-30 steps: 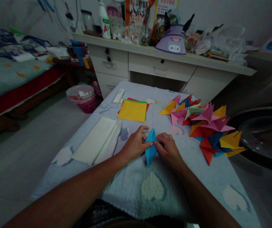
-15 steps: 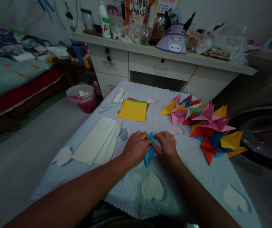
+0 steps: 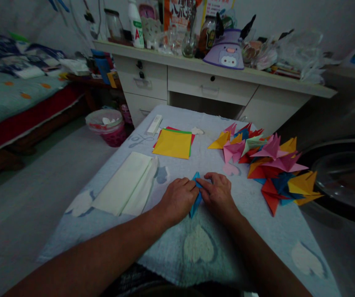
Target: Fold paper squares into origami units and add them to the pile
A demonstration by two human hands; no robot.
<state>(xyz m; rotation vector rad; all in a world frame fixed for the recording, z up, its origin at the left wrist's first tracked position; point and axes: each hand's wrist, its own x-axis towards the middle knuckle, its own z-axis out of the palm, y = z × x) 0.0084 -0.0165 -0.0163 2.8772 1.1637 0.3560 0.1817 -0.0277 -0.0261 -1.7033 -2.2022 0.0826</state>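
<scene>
A narrow, diamond-shaped piece of folded blue origami paper (image 3: 196, 206) lies on the cloth-covered table between my hands. My left hand (image 3: 180, 198) is closed along its left side, fingertips on the paper. From the right, my right hand (image 3: 217, 190) presses its fingers on the upper middle of the paper; parts of both fingertips are hidden. Beyond my hands rests a stack of square coloured paper (image 3: 173, 143), yellow on top with green and red edges showing. To the right sits a pile of folded paper cranes (image 3: 270, 154) in pink, red, yellow, orange and blue.
Folded white tissue (image 3: 123, 183) lies left of my hands, and a small white box (image 3: 155, 125) near the far left corner. A pink bin (image 3: 112, 134) stands on the floor. Behind the table is a cluttered white desk (image 3: 146, 78); a front-loading washer (image 3: 347, 177) stands at the right.
My right hand's fingers have shifted from the upper right edge of the blue paper onto its middle. My left hand has slid slightly down and left.
</scene>
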